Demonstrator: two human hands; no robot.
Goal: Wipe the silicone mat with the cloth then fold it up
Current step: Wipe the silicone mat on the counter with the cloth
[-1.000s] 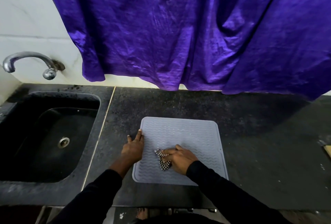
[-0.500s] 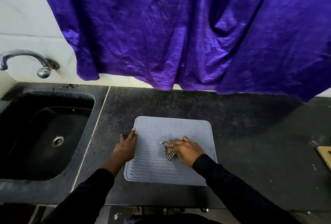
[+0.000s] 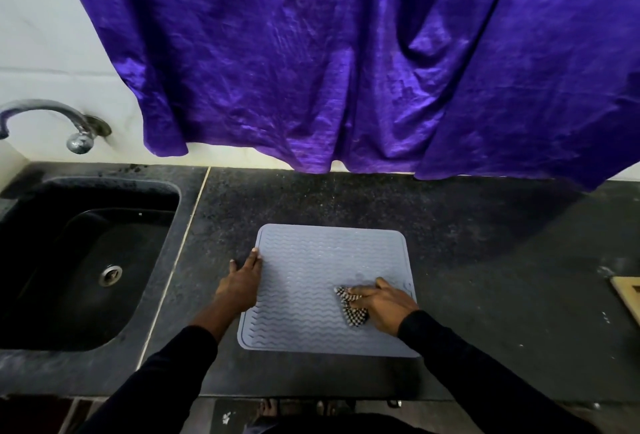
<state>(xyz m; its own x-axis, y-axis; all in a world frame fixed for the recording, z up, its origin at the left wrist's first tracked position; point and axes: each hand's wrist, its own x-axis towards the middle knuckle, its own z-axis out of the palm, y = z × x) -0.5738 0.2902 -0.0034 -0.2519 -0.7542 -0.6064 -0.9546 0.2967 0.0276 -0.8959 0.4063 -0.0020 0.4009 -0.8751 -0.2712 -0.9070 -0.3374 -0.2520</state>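
A grey silicone mat (image 3: 311, 267) with wavy ridges lies flat on the dark stone counter (image 3: 485, 260). My left hand (image 3: 242, 283) rests flat on the mat's left edge, fingers together and pointing away from me. My right hand (image 3: 384, 305) presses a small black-and-white checked cloth (image 3: 351, 310) onto the mat's right side, near its right edge. Most of the cloth is hidden under that hand.
A black sink (image 3: 83, 260) with a steel drain is set into the counter at the left, under a metal tap (image 3: 69, 125). A purple curtain (image 3: 346, 69) hangs over the back wall. A wooden object (image 3: 628, 295) pokes in at the right edge.
My right hand has slid the cloth from the middle of the mat toward its right edge. My left hand stays on the left edge.
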